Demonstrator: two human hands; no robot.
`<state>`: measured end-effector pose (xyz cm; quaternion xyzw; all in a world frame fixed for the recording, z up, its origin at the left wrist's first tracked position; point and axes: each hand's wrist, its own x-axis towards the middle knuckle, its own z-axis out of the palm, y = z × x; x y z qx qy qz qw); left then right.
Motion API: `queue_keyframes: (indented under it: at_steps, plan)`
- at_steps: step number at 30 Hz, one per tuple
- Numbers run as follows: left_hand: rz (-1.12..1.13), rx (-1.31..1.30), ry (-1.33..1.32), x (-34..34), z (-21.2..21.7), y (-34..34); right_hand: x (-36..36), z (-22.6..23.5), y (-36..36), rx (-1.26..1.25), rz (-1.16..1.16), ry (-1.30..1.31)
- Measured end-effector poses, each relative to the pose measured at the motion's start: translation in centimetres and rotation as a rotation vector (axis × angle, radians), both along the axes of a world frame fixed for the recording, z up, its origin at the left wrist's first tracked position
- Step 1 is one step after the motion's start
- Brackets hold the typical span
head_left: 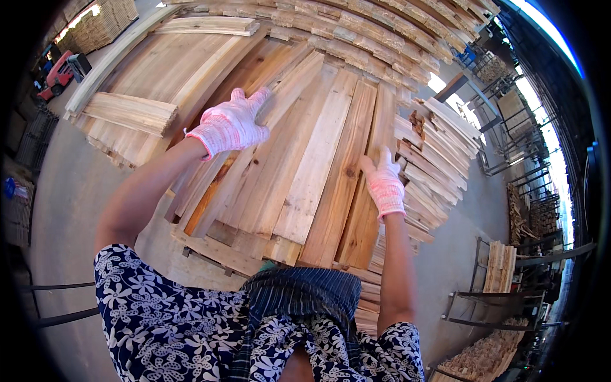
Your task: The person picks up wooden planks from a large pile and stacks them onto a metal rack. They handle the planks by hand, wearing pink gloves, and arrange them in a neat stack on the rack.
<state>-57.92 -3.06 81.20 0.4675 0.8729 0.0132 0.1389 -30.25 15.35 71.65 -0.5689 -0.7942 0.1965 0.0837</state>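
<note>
Both my hands wear white and pink knitted gloves. My left hand (235,124) lies palm down over a narrow pale board (289,95) on the left part of the stack, its fingers spread. My right hand (384,183) is at the right edge of the stack, with thumb and fingers apart. Its fingertips are against or just over the outer brown board (361,232); contact is hard to tell. Between my hands several long planks lie side by side, among them a whitish plank (318,159) and a reddish knotted plank (340,178).
At the left stands another wood stack (184,63) with short cross boards (130,111) on it. A tall pile of boards (356,38) rises at the back. Uneven offcuts (433,165) lie at the right. Farther off are a red forklift (57,76) and metal racks (496,299).
</note>
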Motion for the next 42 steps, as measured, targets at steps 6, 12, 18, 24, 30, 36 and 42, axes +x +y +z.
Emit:
queue_keyframes:
  at_steps: [6,12,18,24,30,36,42]
  plan:
    - [0.024,0.018,-0.029,0.5,0.0,0.2,0.3,-1.4,-1.0,0.132,0.113,-0.006]
    - [0.065,0.044,-0.092,0.3,0.4,-0.2,-0.9,-1.3,-0.8,0.083,0.138,0.029]
    - [0.069,0.256,-0.192,0.4,1.6,0.9,-6.8,5.5,-4.3,0.107,0.379,0.386]
    - [0.207,0.522,-0.957,-0.1,-2.3,0.2,-13.5,2.0,-6.3,-0.582,0.262,0.960]
    - [0.112,0.433,-0.468,-1.7,-7.0,0.8,-13.0,2.1,-6.4,-0.618,0.237,1.050]
    - [0.149,0.331,-0.359,-0.4,-5.7,1.5,-2.7,5.0,-4.2,-0.637,0.154,1.051]
    - [0.068,0.060,-0.407,3.6,-0.6,2.0,3.9,3.3,0.0,-0.095,0.213,0.637]
